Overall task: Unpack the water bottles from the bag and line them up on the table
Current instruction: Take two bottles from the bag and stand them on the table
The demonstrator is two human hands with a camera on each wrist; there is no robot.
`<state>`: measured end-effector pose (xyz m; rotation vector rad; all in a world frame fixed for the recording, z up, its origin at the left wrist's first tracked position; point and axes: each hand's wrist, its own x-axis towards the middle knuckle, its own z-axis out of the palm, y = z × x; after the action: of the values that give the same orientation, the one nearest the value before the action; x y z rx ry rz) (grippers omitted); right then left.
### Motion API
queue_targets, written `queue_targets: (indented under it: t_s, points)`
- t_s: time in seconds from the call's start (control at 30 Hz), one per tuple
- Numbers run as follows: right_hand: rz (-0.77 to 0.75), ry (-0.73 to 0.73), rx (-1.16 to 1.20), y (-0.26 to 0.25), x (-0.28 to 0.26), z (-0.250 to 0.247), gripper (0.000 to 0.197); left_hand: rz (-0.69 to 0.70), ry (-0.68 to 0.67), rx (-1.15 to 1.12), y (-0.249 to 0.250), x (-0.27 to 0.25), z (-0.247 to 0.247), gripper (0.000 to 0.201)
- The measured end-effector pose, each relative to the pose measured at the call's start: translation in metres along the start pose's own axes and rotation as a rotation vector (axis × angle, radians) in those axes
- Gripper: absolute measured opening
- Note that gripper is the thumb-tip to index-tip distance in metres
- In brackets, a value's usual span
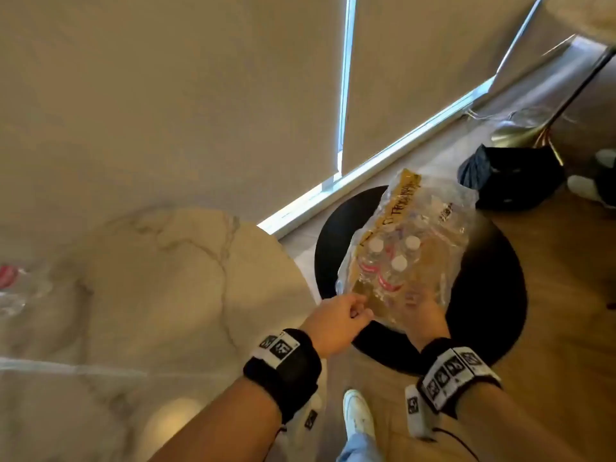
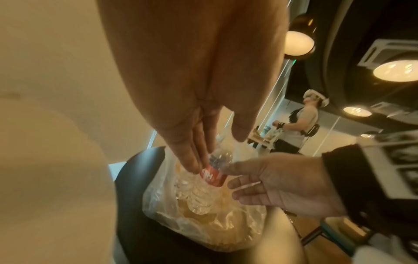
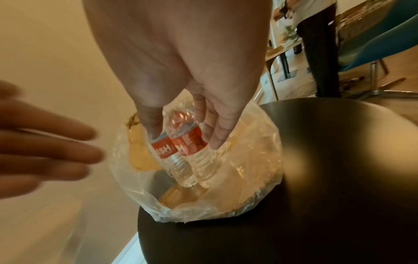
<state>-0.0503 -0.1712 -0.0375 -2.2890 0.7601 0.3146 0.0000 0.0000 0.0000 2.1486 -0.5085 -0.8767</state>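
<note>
A clear plastic bag holding several water bottles with white caps and red labels sits on a round black stool. My right hand reaches into the bag's near side, its thumb and fingers gripping two bottles from either side. My left hand is at the bag's left edge with straight fingers brushing a red-labelled bottle. One more bottle lies blurred at the far left of the marble table.
The marble table's rounded edge ends just left of the stool. A black bag lies on the wooden floor beyond the stool, by a lamp base. My white shoe is below the hands. Another person stands far off.
</note>
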Motion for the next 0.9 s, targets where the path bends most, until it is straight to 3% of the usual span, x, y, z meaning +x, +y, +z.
queue_targets:
  t_s: [0.07, 0.13, 0.27, 0.43, 0.63, 0.8, 0.9]
  points:
    - [0.011, 0.014, 0.066, 0.004, 0.024, 0.008, 0.044, -0.046, -0.019, -0.007, 0.003, 0.044, 0.016, 0.032]
    - [0.079, 0.069, 0.284, 0.011, 0.047, 0.018, 0.048, -0.053, -0.003, -0.111, 0.0, 0.082, 0.026, 0.046]
    - [0.116, 0.137, 0.299, 0.038, 0.081, 0.039, 0.081, 0.034, 0.285, -0.28, -0.009, 0.139, 0.04, 0.044]
    - [0.094, 0.091, 0.22, 0.048, 0.09, 0.038, 0.081, 0.08, 0.369, -0.251, -0.028, 0.169, 0.047, 0.069]
    - [0.046, 0.089, 0.158, 0.029, 0.047, 0.005, 0.061, 0.174, 0.345, -0.267, -0.012, 0.111, 0.026, 0.091]
    - [-0.049, 0.158, 0.079, 0.016, 0.024, -0.036, 0.053, 0.132, 0.17, -0.186, 0.018, 0.09, 0.004, 0.081]
    - [-0.154, 0.145, 0.027, -0.006, 0.002, -0.043, 0.053, 0.124, 0.212, -0.194, 0.017, 0.052, -0.017, 0.069]
